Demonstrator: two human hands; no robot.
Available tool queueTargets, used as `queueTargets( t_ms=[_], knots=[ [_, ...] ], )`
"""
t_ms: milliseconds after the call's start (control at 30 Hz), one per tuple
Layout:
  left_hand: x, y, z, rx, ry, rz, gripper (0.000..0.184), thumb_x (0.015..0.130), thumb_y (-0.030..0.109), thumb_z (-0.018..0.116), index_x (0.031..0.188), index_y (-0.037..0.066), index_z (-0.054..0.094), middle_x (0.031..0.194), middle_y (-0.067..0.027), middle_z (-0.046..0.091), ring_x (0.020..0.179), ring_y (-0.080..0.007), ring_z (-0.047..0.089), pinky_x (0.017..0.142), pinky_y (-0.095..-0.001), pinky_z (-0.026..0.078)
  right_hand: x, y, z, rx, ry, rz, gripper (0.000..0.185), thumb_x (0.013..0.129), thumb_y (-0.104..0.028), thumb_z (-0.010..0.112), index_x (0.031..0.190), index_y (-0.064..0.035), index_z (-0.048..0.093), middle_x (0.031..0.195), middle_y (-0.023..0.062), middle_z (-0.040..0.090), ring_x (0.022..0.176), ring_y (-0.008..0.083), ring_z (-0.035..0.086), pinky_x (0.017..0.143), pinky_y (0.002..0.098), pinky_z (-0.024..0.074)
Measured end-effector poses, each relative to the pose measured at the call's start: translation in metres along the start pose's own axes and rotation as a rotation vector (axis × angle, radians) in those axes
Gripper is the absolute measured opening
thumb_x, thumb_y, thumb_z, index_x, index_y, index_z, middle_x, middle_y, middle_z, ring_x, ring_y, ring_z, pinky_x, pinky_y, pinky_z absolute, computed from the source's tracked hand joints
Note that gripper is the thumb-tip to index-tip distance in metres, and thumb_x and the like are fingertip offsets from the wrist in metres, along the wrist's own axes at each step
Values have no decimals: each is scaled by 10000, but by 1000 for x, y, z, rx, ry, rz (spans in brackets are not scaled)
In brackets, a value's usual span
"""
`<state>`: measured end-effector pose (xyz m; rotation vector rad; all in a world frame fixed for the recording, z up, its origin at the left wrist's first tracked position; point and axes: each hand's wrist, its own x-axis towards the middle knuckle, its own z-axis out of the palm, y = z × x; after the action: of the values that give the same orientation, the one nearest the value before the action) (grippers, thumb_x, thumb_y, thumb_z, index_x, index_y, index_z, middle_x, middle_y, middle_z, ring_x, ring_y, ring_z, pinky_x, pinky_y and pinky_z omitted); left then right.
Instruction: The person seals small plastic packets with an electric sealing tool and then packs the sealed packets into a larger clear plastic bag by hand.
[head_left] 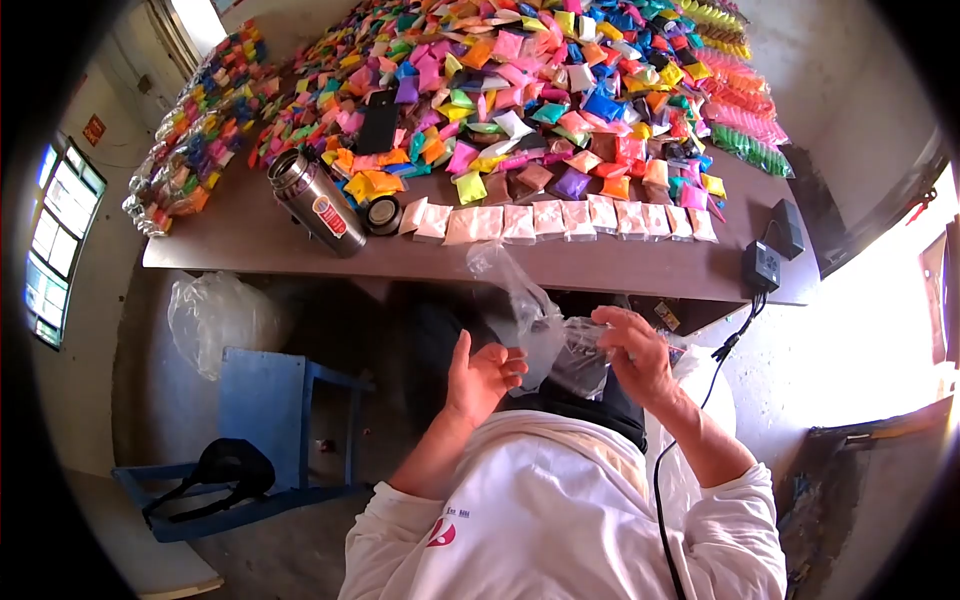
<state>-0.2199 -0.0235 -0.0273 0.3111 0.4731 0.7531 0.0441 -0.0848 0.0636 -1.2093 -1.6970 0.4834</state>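
Note:
A crumpled clear plastic bag (540, 335) hangs over my lap, its upper end reaching the table's front edge. My left hand (482, 378) is just left of it, thumb raised and fingers apart, with nothing in it. On the other side, my right hand (640, 358) has its fingers curled onto the bag's right part; the exact grip is partly hidden. Ahead of both hands, a row of small pale-pink packets (548, 220) lies along the front of the brown table (400, 258).
A big pile of colourful packets (520, 90) covers the back of the table. Near the front left are a steel thermos (315, 205), its lid (383, 214) and a black phone (378, 125). Power adapters (762, 265) trail a cable at right. A blue chair (262, 415) holds a black bag (232, 468).

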Motion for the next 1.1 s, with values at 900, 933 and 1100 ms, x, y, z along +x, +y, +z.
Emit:
queueTargets(
  t_ms=[900,933,1100],
  knots=[
    [-10,-26,20,568,315,288,342,995,331,572,744,104,527,727,33,502,698,-69,479,666,-241,410,-43,-13,42,-287,-332,-416,338,693,-53,709,1008,42,630,1213,188,580,1164,351,577,958,452,503],
    [-11,-26,20,578,315,293,339,995,314,573,734,103,528,711,38,493,689,-62,469,651,-242,394,-42,-14,40,-288,-331,-413,338,693,-53,709,1008,42,630,1213,188,580,1164,351,577,958,452,503],
    [-7,-25,15,587,283,306,348,1001,312,559,730,95,532,676,34,483,668,-61,447,626,-243,360,-45,-3,44,-304,-361,-458,366,695,-76,760,1021,47,648,1279,197,569,1180,364,579,955,459,519]
  ],
)
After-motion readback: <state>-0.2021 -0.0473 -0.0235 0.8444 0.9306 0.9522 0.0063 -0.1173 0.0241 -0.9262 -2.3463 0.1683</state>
